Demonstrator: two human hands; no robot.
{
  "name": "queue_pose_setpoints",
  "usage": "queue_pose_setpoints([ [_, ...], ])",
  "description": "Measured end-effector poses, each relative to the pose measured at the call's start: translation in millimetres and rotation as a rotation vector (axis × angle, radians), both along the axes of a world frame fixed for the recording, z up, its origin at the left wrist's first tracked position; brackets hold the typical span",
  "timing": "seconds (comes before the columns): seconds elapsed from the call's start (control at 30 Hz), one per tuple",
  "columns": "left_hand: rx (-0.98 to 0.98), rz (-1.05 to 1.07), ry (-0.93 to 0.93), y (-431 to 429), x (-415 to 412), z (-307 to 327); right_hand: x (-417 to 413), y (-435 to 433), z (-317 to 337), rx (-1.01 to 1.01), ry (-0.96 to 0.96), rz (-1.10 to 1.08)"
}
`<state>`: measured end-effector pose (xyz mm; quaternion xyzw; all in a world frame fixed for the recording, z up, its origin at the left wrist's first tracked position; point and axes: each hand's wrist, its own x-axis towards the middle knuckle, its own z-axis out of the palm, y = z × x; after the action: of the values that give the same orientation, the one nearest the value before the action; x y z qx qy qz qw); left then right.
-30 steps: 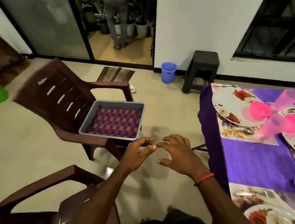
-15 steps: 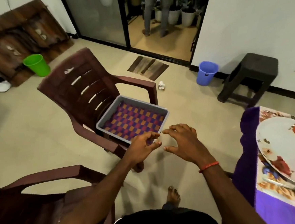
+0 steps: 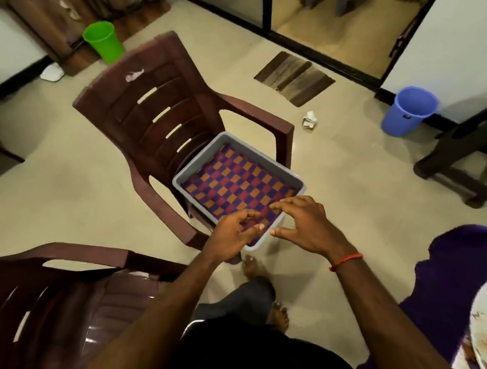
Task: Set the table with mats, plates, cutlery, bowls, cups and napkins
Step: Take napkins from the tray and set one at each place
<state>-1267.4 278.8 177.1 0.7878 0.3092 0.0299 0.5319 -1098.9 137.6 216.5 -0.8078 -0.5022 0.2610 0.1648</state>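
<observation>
Chair (image 3: 154,104), tray (image 3: 263,157) rim partly behind left hand (image 3: 235,237)

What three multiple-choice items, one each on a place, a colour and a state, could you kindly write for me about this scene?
1. Where does the grey tray sit?
A. on the floor
B. on the seat of the brown chair
C. on the table

2. What colour is the thread on the right wrist?
A. red
B. green
C. white

3. What do the left hand and right hand hold?
A. a plate
B. a spoon
C. nothing

Answers:
1 B: the tray rests between the chair's armrests.
2 A: a red thread circles the wrist.
3 C: both hands hover with bare fingers over the tray's near edge.
</observation>
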Motion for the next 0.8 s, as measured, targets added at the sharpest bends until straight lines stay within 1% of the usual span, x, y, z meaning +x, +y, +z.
queue_pose_setpoints([
  [0.23, -0.046, 0.091, 0.031, 41, 49, -28, 48, 66, -15, -0.064, -0.082, 0.173],
  [0.33, -0.07, 0.135, 0.043, 62, 67, -40, 66, 96, -24, -0.115, -0.079, 0.249],
  [0.43, -0.043, 0.122, 0.038, 83, 80, -52, 81, 125, -42, -0.148, -0.076, 0.291],
  [0.6, -0.058, 0.19, 0.107, 110, 91, -87, 98, 162, -84, -0.214, -0.053, 0.34],
  [0.8, -0.148, 0.307, 0.282, 129, 91, -164, 116, 201, -168, -0.35, -0.01, 0.444],
])
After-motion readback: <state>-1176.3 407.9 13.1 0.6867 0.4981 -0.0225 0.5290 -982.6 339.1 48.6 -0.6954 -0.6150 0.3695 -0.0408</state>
